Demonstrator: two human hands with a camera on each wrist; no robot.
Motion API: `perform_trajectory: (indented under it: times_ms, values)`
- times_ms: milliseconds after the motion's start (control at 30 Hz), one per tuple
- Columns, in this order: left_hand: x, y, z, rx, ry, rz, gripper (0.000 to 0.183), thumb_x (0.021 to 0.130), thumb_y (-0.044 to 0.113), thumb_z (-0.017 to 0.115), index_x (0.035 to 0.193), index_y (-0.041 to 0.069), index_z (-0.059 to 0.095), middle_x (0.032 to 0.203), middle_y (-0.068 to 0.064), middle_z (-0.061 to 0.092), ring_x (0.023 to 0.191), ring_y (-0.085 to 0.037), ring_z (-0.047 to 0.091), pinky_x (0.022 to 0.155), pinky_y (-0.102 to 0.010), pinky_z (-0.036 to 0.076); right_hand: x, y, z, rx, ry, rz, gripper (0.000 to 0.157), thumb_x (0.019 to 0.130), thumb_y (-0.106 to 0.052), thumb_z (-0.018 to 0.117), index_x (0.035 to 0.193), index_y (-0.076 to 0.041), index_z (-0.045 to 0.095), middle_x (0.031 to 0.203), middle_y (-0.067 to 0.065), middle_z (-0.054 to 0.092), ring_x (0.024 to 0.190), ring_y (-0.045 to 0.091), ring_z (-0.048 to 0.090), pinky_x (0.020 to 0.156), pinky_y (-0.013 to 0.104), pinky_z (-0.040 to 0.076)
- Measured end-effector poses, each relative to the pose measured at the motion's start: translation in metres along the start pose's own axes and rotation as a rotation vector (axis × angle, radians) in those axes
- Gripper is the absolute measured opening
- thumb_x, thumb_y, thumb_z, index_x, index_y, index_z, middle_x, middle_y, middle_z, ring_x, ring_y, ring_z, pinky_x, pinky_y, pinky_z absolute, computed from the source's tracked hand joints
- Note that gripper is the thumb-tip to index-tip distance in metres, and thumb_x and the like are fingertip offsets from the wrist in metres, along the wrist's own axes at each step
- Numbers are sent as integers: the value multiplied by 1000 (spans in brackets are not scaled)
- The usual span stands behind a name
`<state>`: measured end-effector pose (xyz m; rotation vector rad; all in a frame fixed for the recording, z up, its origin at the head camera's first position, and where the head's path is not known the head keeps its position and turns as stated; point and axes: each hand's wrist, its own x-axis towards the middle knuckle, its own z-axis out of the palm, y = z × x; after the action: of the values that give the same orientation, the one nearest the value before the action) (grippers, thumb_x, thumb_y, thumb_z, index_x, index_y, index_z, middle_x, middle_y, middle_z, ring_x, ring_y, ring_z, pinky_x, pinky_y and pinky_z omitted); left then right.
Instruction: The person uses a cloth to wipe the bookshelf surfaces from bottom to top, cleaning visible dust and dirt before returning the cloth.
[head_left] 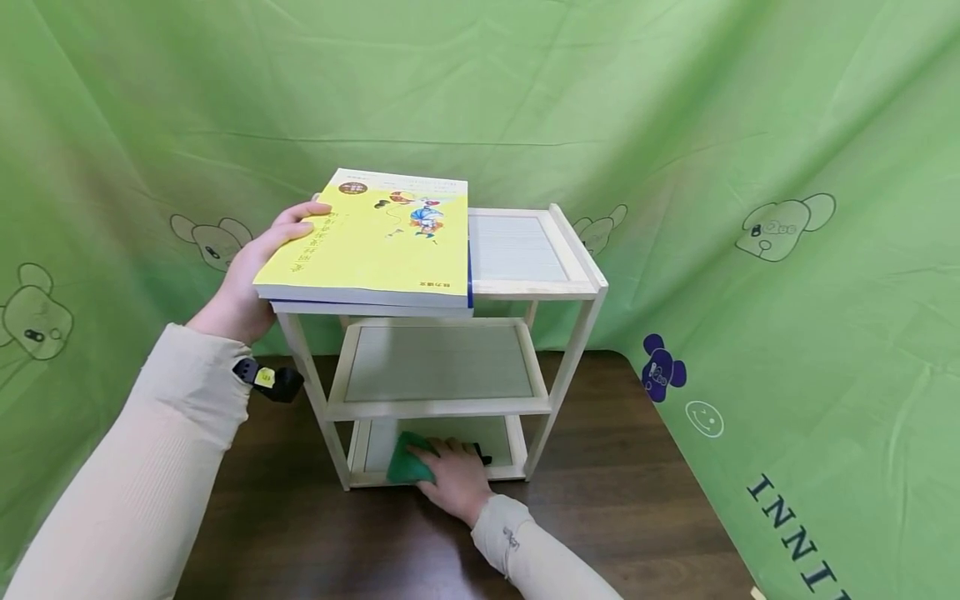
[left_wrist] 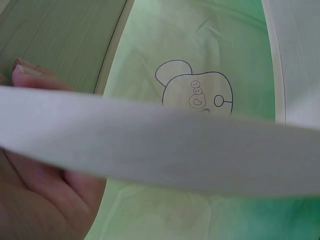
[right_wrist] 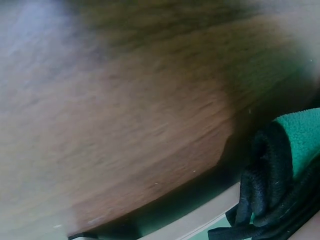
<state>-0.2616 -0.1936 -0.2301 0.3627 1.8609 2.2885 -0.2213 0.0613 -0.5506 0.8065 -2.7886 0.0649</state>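
Observation:
A yellow-covered book lies on top of at least one blue-edged book, at the left of the rack's top shelf. My left hand grips the stack's left edge, with fingers on the yellow cover. In the left wrist view, a blurred pale bar crosses in front of the hand. Down on the bottom shelf, my right hand holds a green cloth against the surface. The right wrist view shows the cloth bunched, with black trim; the right fingers are mostly hidden there.
The pale three-tier rack stands on a dark wooden floor. A green printed curtain hangs behind and around it. The middle shelf lies between the two hands, and corner posts rise at the sides.

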Motion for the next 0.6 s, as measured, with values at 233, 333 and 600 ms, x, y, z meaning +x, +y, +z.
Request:
perform_trajectory:
  times_ms: [233, 333, 600]
  values:
    - [0, 0, 0, 2, 2, 2, 31, 103, 36, 43, 135, 35, 47, 165, 10, 12, 73, -3, 64, 62, -16, 46, -3, 5, 2, 19, 61, 54, 49, 87, -44, 69, 134, -34, 59, 125, -2, 66, 107, 21, 63, 82, 40, 53]
    - [1, 0, 1, -4, -3, 5, 31, 103, 36, 43, 134, 34, 47, 165, 9, 12, 73, -2, 64, 62, -15, 47, -3, 7, 2, 26, 85, 75, 48, 87, -43, 69, 133, -34, 60, 123, -2, 67, 104, 20, 63, 81, 40, 53]
    - [0, 0, 0, -16, -1, 4, 31, 104, 35, 44, 135, 34, 47, 164, 6, 16, 73, -3, 65, 62, -16, 48, -6, 12, 0, -2, 104, 138, 48, 87, -46, 69, 132, -33, 62, 120, -1, 67, 103, 21, 64, 79, 40, 52]
